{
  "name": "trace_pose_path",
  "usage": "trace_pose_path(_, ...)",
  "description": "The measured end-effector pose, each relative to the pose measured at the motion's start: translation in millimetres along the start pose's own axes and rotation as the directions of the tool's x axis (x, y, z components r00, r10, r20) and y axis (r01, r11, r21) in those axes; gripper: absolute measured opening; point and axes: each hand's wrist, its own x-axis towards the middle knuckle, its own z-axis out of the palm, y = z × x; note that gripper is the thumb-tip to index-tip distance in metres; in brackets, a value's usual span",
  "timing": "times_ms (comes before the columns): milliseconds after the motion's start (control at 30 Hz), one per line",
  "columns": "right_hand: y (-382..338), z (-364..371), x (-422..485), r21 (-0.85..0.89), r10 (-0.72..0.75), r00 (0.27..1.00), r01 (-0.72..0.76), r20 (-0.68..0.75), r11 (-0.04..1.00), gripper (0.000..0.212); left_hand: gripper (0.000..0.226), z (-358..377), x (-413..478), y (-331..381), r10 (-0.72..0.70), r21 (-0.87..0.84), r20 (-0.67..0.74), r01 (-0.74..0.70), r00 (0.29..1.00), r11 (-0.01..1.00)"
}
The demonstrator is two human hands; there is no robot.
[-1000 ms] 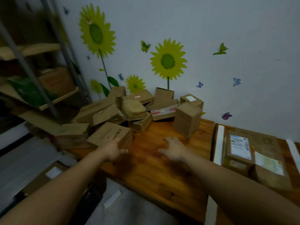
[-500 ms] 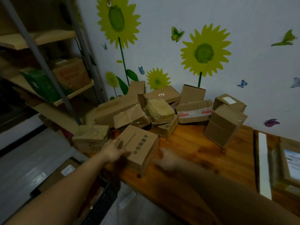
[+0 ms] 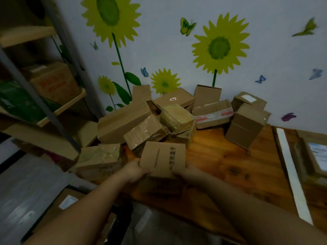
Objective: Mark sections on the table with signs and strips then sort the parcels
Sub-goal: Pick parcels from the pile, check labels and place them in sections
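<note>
**Printed parcel held in both hands**

The left hand (image 3: 135, 171) and the right hand (image 3: 185, 171) each grip a lower corner of a brown printed parcel (image 3: 163, 159), fingers curled round its edges. It is held just in front of the pile of parcels (image 3: 141, 124), above the wooden table (image 3: 221, 160). Well to the right of the pile, a white strip (image 3: 290, 172) runs across the table, with a labelled parcel (image 3: 316, 154) beyond it.

Both hands, left hand (image 3: 135, 171) and right hand (image 3: 185, 172), grip a printed cardboard parcel (image 3: 163, 159) above the near edge of the wooden table (image 3: 221, 156); a parcel heap (image 3: 159, 117) lies beyond; a white strip (image 3: 292, 174) runs at right.
</note>
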Motion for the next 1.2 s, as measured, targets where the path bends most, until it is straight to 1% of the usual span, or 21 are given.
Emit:
trace_pose_path(67, 7.0, 3.6, -12.6, 0.111, 0.018, 0.996, -0.007, -0.090, 0.994, 0.051, 0.055, -1.6, -11.5, 1.0, 0.055, -0.038, 0.030, -0.054, 0.998, 0.998)
trace_pose_path(100, 10.4, 5.5, -20.9, 0.140, 0.014, 0.991, 0.004, -0.131, 0.990, 0.054, 0.054, -2.3, -18.7, 1.3, 0.081, -0.052, 0.038, -0.079, 0.996, 0.996)
trace_pose_path(200, 20.8, 11.5, -52.6, 0.227, -0.004, 0.958, 0.072, -0.287, 0.971, 0.062, 0.053, -2.0, -40.2, 1.8, 0.181, -0.086, 0.069, -0.175, 0.981, 0.981)
trace_pose_path(267, 29.6, 13.2, -72.6, 0.281, 0.002, 0.934, 0.105, -0.356, 0.954, 0.067, 0.054, 2.1, -56.0, 2.2, 0.250, -0.104, 0.113, -0.239, 0.962, 0.966)
trace_pose_path(400, 43.0, 10.8, -106.9, 0.311, -0.029, 0.888, 0.191, -0.459, 0.931, 0.060, 0.060, 15.3, -81.5, 6.4, 0.363, -0.120, 0.131, -0.349, 0.923, 0.930)
trace_pose_path(633, 55.9, -6.1, -153.1, 0.301, -0.063, 0.835, 0.266, -0.546, 0.916, 0.050, 0.069, 41.2, -114.0, 25.4, 0.463, -0.216, 0.144, -0.429, 0.874, 0.877)
trace_pose_path(733, 66.3, -22.3, -168.6, 0.335, -0.073, 0.819, 0.312, -0.569, 0.889, 0.048, 0.064, 58.6, -126.8, 36.3, 0.487, -0.249, 0.151, -0.444, 0.860, 0.861)
trace_pose_path(800, 72.5, -33.4, -182.5, 0.368, -0.082, 0.814, 0.347, -0.575, 0.863, 0.046, 0.056, 71.6, -132.3, 44.6, 0.480, -0.278, 0.116, -0.435, 0.870, 0.856)
trace_pose_path(867, 80.0, -45.7, -196.6, 0.363, -0.093, 0.792, 0.377, -0.603, 0.852, 0.044, 0.047, 84.4, -140.3, 54.6, 0.462, -0.339, 0.080, -0.412, 0.883, 0.846)
trace_pose_path(967, 90.5, -68.2, -215.1, 0.357, -0.098, 0.752, 0.418, -0.652, 0.835, 0.046, 0.049, 103.3, -158.6, 72.0, 0.468, -0.426, 0.131, -0.377, 0.874, 0.823)
trace_pose_path(1133, 104.7, -104.6, -242.1, 0.373, -0.111, 0.727, 0.471, -0.678, 0.799, 0.038, 0.064, 141.3, -177.9, 100.4, 0.549, -0.406, 0.117, -0.464, 0.828, 0.787)
trace_pose_path(1200, 113.3, -117.9, -253.2, 0.351, -0.121, 0.709, 0.480, -0.694, 0.804, 0.035, 0.062, 160.8, -184.3, 111.3, 0.566, -0.381, 0.072, -0.502, 0.821, 0.777)
